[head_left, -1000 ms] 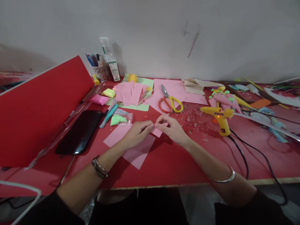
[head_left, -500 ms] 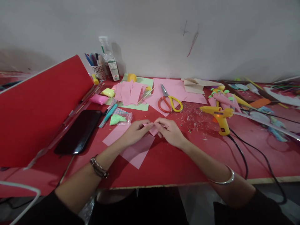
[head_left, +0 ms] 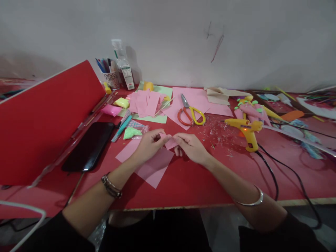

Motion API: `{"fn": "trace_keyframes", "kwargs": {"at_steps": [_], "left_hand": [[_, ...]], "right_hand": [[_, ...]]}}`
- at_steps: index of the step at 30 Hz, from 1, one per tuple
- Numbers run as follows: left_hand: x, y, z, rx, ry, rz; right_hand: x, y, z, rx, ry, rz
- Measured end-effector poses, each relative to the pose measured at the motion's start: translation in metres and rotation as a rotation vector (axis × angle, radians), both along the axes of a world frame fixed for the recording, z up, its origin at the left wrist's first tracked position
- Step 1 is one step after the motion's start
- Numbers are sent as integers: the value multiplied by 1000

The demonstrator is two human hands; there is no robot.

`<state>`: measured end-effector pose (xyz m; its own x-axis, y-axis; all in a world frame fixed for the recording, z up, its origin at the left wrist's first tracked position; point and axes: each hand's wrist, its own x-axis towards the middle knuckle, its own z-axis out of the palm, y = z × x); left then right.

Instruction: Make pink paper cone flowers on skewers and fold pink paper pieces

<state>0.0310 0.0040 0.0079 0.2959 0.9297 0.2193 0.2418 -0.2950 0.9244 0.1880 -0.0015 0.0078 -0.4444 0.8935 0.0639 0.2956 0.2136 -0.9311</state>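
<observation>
A small piece of pink paper [head_left: 170, 142] is pinched between both hands, above the front middle of the red table. My left hand [head_left: 151, 146] grips its left side, thumb on top. My right hand [head_left: 193, 147] holds its right edge between thumb and fingers, with other fingers curled below. Under my left hand and wrist lies a larger pink sheet [head_left: 154, 173], partly covered. Just beyond my left hand is a lump of light green clay [head_left: 132, 133] on clear plastic. Scissors [head_left: 189, 113] with one red and one yellow handle rest farther back.
A yellow glue gun [head_left: 246, 131] with a lit orange light and a black cable [head_left: 273, 178] lies at right. Cut pink strips [head_left: 147, 103] are piled at the back. At left are a black phone [head_left: 89, 147], a red board [head_left: 49, 122], a bottle [head_left: 127, 75] and a pen cup [head_left: 111, 79].
Both hands have shifted slightly, and the small pink paper has turned between them, with more of it now showing. The view has moved a little; the things on the table lie as before.
</observation>
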Motion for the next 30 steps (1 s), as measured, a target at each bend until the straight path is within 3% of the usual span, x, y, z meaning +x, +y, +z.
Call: {"fn": "trace_keyframes", "kwargs": {"at_steps": [4,6,11,17,26,30], "left_hand": [[1,0,-1,-171,-28,-214],[2,-1,-1,-183,-5,-262],[1,-2,-2,-5,131,-108],[-3,-1,-3,111,192,-49],[1,-6,-2,-15,63,-104],[-1,-5,-2,-17,109,-257]], "right_hand": [[-1,-2,1,70,-52,-9],[-1,-3,2,96,-68,-11],[-2,-3,3,106,-78,-24],[0,1,1,428,-170,-57],[0,-3,4,444,-270,-16],[-2,-5,4,366,-216,-36]]}}
